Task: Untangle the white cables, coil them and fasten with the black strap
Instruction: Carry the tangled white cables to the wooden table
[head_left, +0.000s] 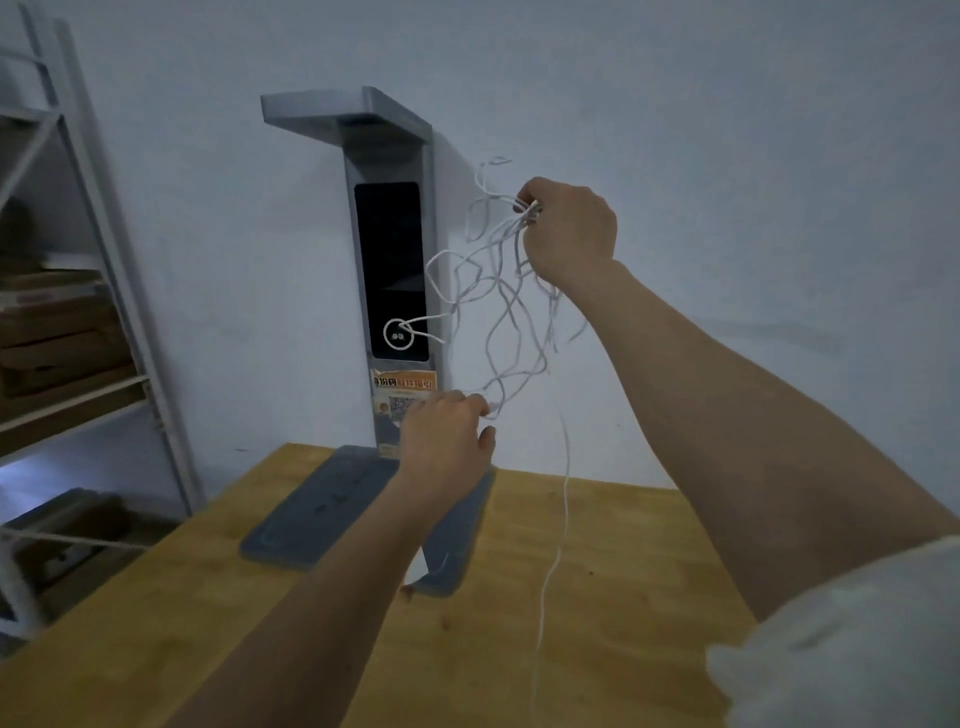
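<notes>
A tangle of thin white cables (498, 312) hung in the air above the far edge of a wooden counter (597, 571), its loops crossing one another in a loose knot. The right hand (569, 231) was raised high, fingers curled tight around a bunch of the strands at the top of the tangle, with a few short ends sticking up past the knuckles. The left hand (447, 431) was lower, just above the counter's far edge, pinching the bottom of the tangle between thumb and fingertips. One single strand (553, 561) dropped away from the knot and ran down in front of the counter toward the near edge, where it went out of view. One looped end (399, 334) of the cables dangled to the left, in front of the dark screen of a tall grey stand (392, 270) that stood against the pale wall at the counter's far edge. The stand had a flat grey base (311, 519) resting on the counter and an orange label (402, 384) below its screen; the print was too small to read. To the left of the counter, a metal shelf unit (78, 312) held stacked brown boxes (57, 332). A pale sleeve (852, 649) covered the right upper arm at the lower right.
</notes>
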